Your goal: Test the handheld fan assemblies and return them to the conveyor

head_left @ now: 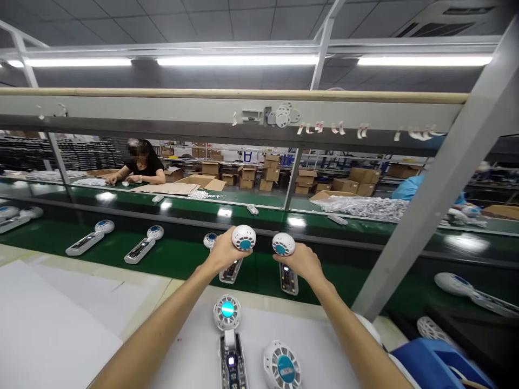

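Two handheld fans are in hand above the near edge of the green conveyor belt (178, 262): the left hand (221, 253) has its grip closed round the handle of the left fan (243, 237), and the right hand (302, 262) has its grip closed round the handle of the right fan (283, 244). Both fans are held with heads up and away from the person, handles pointing down toward the surface (60, 319).

Progress, judged from the layout: two units lie on the white surface nearest the person, a lit fan (227, 312) and a second fan head (283, 367) just beside it. On the belt to the left lie two complete fans (90, 237) (144, 246), with a further fan head (210, 239) partly hidden behind the left hand. More units sit at both belt ends; their count cannot be told. A co-worker (140, 167) sits across the line.
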The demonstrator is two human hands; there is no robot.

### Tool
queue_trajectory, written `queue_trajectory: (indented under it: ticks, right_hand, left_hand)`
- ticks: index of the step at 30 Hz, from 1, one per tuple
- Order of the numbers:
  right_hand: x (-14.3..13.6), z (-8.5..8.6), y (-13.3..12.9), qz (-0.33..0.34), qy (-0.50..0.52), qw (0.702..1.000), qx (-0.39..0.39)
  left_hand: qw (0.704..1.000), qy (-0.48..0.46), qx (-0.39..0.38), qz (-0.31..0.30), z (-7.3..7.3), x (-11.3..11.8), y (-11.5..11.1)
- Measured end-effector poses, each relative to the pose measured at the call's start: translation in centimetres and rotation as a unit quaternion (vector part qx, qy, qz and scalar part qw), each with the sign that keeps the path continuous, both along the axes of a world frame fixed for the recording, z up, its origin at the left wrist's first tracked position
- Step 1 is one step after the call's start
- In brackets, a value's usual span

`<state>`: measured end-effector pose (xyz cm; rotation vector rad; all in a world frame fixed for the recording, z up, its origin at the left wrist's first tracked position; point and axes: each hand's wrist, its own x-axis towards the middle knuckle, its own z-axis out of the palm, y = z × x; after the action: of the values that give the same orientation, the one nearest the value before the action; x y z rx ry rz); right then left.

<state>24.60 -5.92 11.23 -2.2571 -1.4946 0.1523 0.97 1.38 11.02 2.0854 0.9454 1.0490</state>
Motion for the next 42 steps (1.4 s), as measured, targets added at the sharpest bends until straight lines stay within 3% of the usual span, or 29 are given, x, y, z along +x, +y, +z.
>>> queue_trajectory:
  ticks: [4, 8, 15, 19, 23, 29, 36, 39, 42]
  right_hand:
    - [1.0, -1.7, 1.0, 0.016, 0.001, 0.999, -0.043]
    - [1.3, -1.9, 0.7, 0.090, 0.010, 0.991, -0.098]
    - [0.9, -2.0, 0.3, 0.226, 0.059, 0.955, -0.182]
    - [1.2, -1.8, 0.4, 0.232, 0.062, 0.949, -0.205]
    - [1.4, -1.2, 0.3, 0.222, 0.053, 0.950, -0.211]
    - [1.5, -0.1, -0.5, 0.214, 0.043, 0.954, -0.203]
    - [1.3, 1.0, -1.3, 0.208, 0.037, 0.957, -0.201]
    - [1.3, 1.5, -1.7, 0.208, 0.036, 0.957, -0.200]
    - [1.1, 2.0, -2.1, 0.204, 0.035, 0.958, -0.200]
  left_hand:
    - [0.998, 0.028, -0.046, -0.021, -2.6, 0.6, 1.6]
    - [0.993, 0.091, -0.057, 0.043, -4.2, 0.1, 2.7]
    - [0.951, 0.230, -0.059, 0.199, -4.5, -3.1, 4.8]
    - [0.898, 0.286, -0.155, 0.295, -4.6, -5.9, 6.7]
    - [0.866, 0.310, -0.225, 0.321, -5.4, -7.1, 7.7]
    - [0.868, 0.287, -0.224, 0.337, -6.0, -7.0, 8.1]
    - [0.882, 0.206, -0.239, 0.350, -6.2, -8.4, 8.4]
    - [0.899, 0.132, -0.240, 0.341, -5.6, -9.1, 8.3]
    - [0.919, 0.022, -0.241, 0.312, -3.9, -9.4, 7.9]
